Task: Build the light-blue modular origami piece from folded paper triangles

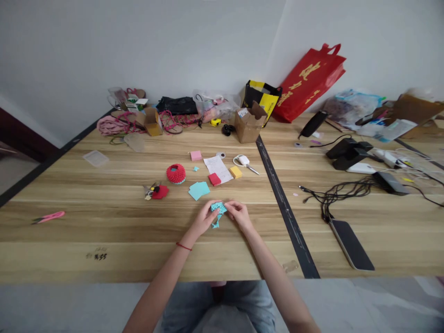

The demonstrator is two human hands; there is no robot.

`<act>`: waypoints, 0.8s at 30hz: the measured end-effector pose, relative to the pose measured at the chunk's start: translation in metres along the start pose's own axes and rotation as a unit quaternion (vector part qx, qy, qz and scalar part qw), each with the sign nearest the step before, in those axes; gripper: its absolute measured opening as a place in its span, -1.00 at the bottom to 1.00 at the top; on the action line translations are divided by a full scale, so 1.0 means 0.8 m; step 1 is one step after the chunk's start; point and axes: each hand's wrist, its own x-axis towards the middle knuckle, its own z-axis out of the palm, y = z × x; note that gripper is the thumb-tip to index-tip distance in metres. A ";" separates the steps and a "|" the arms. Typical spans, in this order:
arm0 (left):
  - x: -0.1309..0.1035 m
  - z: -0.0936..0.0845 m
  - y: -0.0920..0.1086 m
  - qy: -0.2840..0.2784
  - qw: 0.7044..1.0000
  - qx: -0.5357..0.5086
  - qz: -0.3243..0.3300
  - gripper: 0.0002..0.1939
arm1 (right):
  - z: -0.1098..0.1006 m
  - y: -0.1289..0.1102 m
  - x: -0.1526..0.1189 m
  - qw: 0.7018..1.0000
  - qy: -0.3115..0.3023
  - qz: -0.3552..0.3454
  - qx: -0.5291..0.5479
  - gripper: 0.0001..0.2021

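Between my two hands is a light-blue folded-paper piece (pixel 218 206) made of small interlocked units, held just above the table near its front. My left hand (pixel 204 217) is closed on its left side, the thumb pressing on it. The fingers of my right hand (pixel 238 213) pinch its right edge. Below it, a few loose blue folded units (pixel 216 222) show by my left thumb. Beyond my hands lie blue paper sheets (pixel 199 190). Farther left stands a round red folded-paper model (pixel 176 173) with a blue base.
Red (pixel 214 179), yellow (pixel 236 172) and pink (pixel 195 155) paper stacks lie around a printed sheet (pixel 215 167). A pink-handled cutter (pixel 48 217) lies far left. Right of the black strip (pixel 282 208) are cables (pixel 333 199) and a dark flat device (pixel 352 244). Boxes and bags line the wall.
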 end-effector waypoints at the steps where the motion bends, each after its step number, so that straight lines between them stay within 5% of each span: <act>1: 0.000 0.000 -0.001 -0.001 1.000 0.008 0.006 -0.60 | -0.001 -0.001 0.000 1.000 0.003 0.004 -0.005 -0.66; 6: 0.000 0.001 -0.008 0.004 0.999 0.032 0.019 -0.61 | -0.002 -0.006 0.000 1.000 0.004 0.028 -0.002 -0.65; 24: -0.014 -0.007 0.013 0.070 0.981 0.156 0.087 -0.66 | -0.003 -0.011 -0.006 0.977 -0.155 0.130 0.063 -0.54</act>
